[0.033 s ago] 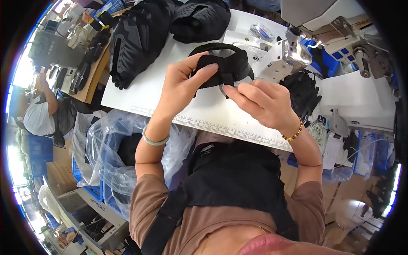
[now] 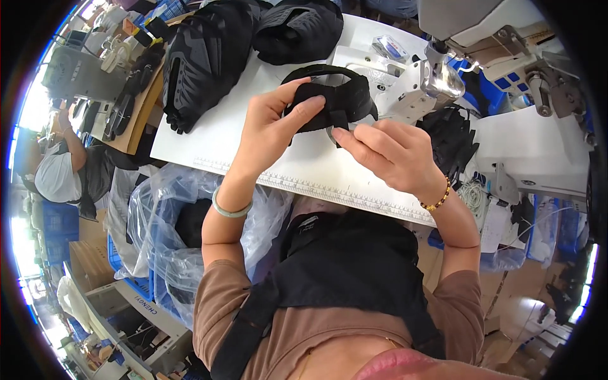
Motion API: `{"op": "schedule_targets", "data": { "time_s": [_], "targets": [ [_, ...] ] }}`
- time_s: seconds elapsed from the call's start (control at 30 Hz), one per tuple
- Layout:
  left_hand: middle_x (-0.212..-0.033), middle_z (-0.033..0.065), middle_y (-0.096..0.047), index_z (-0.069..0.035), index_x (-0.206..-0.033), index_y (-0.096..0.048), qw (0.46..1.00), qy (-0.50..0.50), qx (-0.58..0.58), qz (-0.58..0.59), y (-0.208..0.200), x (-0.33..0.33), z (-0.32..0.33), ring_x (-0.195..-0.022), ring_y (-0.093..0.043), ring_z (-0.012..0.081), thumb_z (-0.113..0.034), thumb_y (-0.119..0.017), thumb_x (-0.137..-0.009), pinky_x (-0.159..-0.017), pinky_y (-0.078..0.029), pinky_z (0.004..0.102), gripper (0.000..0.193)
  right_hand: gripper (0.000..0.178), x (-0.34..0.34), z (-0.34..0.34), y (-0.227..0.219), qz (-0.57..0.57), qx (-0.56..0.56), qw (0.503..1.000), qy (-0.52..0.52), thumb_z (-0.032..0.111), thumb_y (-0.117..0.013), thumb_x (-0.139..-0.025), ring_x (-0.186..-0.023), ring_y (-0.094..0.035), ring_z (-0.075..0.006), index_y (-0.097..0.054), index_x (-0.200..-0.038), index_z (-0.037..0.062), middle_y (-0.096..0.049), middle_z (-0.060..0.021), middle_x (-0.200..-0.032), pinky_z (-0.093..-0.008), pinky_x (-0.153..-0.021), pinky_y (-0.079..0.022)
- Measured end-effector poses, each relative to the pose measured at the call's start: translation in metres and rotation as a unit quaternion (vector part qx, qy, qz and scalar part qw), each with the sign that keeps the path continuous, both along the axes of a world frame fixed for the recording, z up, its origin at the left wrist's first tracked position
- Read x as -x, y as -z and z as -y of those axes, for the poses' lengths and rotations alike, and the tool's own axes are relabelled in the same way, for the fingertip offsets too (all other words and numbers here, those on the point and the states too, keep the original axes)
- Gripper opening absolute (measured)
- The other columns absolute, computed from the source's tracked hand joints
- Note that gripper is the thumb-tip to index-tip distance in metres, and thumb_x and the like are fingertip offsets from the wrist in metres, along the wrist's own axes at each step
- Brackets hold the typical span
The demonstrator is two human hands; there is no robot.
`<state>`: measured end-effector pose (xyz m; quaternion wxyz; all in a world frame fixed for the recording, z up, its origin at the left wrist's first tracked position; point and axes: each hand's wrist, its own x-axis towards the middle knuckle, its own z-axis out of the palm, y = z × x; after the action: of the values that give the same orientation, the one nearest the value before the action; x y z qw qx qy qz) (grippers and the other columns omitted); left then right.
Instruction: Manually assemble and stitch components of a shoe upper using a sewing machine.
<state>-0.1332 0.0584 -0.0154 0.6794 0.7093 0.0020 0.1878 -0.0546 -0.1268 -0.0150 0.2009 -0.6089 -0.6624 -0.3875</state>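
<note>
A black fabric shoe upper (image 2: 348, 98) is held up over the white table, its opening loop toward the far side. My left hand (image 2: 278, 123) is closed on its left side, with the thumb pressed on the near face. Close to the upper's lower edge, my right hand (image 2: 389, 149) has its fingers curled and the index finger and thumb together. At those fingertips shows a small grey curved piece (image 2: 332, 134), mostly hidden, so its kind is unclear. A short black tab hangs from the upper beside it.
Stacked black shoe uppers (image 2: 209, 60) and another pile (image 2: 299, 30) lie on the white table (image 2: 209, 136). A sewing machine (image 2: 411, 92) stands at the right, near black strips (image 2: 449, 142). Below left is a blue crate (image 2: 136, 285) with clear plastic (image 2: 164, 215). A co-worker (image 2: 63, 168) sits far left.
</note>
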Motion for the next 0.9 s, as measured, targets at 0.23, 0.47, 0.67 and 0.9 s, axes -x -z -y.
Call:
{"op": "schedule_targets", "data": {
  "time_s": [0.23,0.47,0.67,0.9],
  "targets": [
    [-0.070,0.0027,-0.059,0.009,-0.085,-0.061,0.998,0.016,-0.043,0.038,0.012,-0.003,-0.006,-0.069,-0.049,0.0066,-0.005,-0.062,-0.082,-0.101,-0.034,0.0316,0.014,0.042,0.002,0.003,0.005,-0.018,0.010,1.000,-0.006,0.008,-0.066,-0.058,-0.060,-0.048,-0.0094,-0.067,-0.100,0.0076,-0.050,0.0015,-0.087,-0.0208,-0.048,-0.042],
    [-0.069,0.0069,-0.058,0.006,-0.085,-0.061,0.992,0.027,-0.102,0.063,0.017,0.000,-0.014,-0.085,-0.053,0.0153,-0.005,-0.062,-0.080,-0.099,-0.035,0.0357,0.012,0.033,0.004,-0.009,0.004,-0.178,-0.056,0.982,0.014,0.008,-0.074,-0.067,-0.059,-0.049,-0.0094,-0.064,-0.098,0.0066,-0.055,-0.0006,-0.093,-0.0203,-0.049,-0.042],
    [-0.097,0.0103,-0.056,0.000,-0.088,-0.060,0.947,-0.057,-0.275,0.156,0.019,0.012,-0.007,-0.093,-0.053,0.0310,-0.004,-0.067,-0.075,-0.090,-0.040,0.0374,0.015,0.017,0.010,-0.012,-0.020,-0.612,0.034,0.789,0.037,0.011,-0.069,-0.079,-0.053,-0.044,-0.0032,-0.061,-0.088,0.0006,-0.051,-0.0005,-0.058,-0.0205,-0.048,-0.036],
    [-0.102,0.0143,-0.057,0.006,-0.114,-0.052,0.942,-0.329,0.059,-0.009,0.076,0.049,-0.042,-0.091,-0.059,0.0237,-0.032,-0.054,-0.091,-0.080,-0.051,0.0319,0.045,0.018,0.045,-0.016,-0.005,-0.466,0.011,0.881,-0.076,0.000,-0.069,-0.074,-0.056,-0.057,-0.0130,-0.061,-0.089,0.0039,-0.061,-0.0052,-0.078,-0.0239,-0.047,-0.043]
  ]
}}
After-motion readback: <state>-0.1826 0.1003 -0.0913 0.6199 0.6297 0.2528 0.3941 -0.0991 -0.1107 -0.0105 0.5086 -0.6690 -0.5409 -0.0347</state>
